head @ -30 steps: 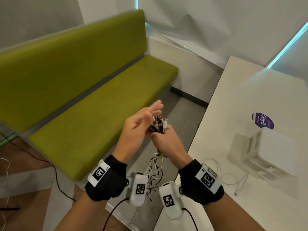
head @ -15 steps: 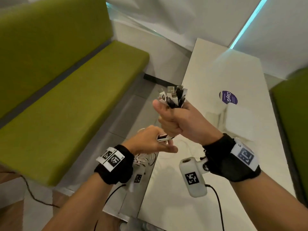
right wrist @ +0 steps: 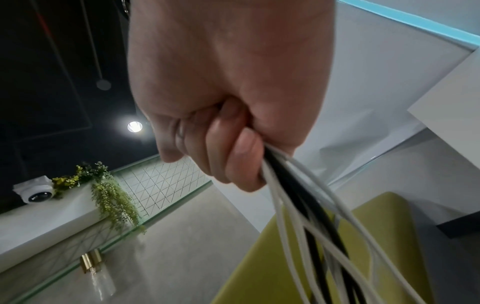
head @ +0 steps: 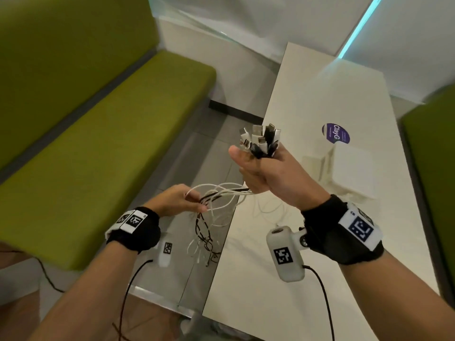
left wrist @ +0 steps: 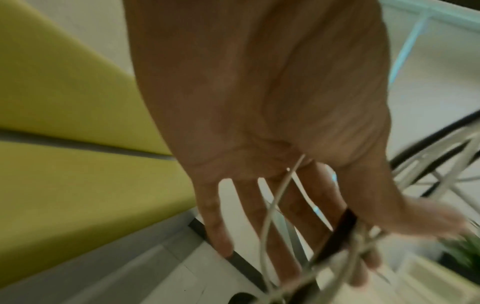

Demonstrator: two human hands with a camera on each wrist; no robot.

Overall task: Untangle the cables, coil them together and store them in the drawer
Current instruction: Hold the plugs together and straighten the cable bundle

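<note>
My right hand (head: 268, 173) is raised in a fist around a bundle of white and black cables, whose plugs (head: 261, 140) stick up out of it. In the right wrist view the fingers (right wrist: 233, 156) curl tight on the strands (right wrist: 298, 205). The cables (head: 221, 193) run left from the fist to my left hand (head: 179, 200), lower down over the floor, where the thumb and fingers close loosely on them. In the left wrist view the strands (left wrist: 335, 236) pass under the thumb across spread fingers (left wrist: 215, 222). The tangled rest (head: 204, 239) hangs below. A small white drawer unit (head: 349, 173) stands on the table.
The white table (head: 320, 94) lies to the right, with a purple sticker (head: 335, 133) and one loose white cable (head: 268, 210) on it. A green bench (head: 98, 156) fills the left and another green seat (head: 433, 156) the far right. Grey floor lies between.
My right hand has lifted the plug bundle up and toward the table. My left hand left the plugs, dropped below the fist and now draws the strands out to the left.
</note>
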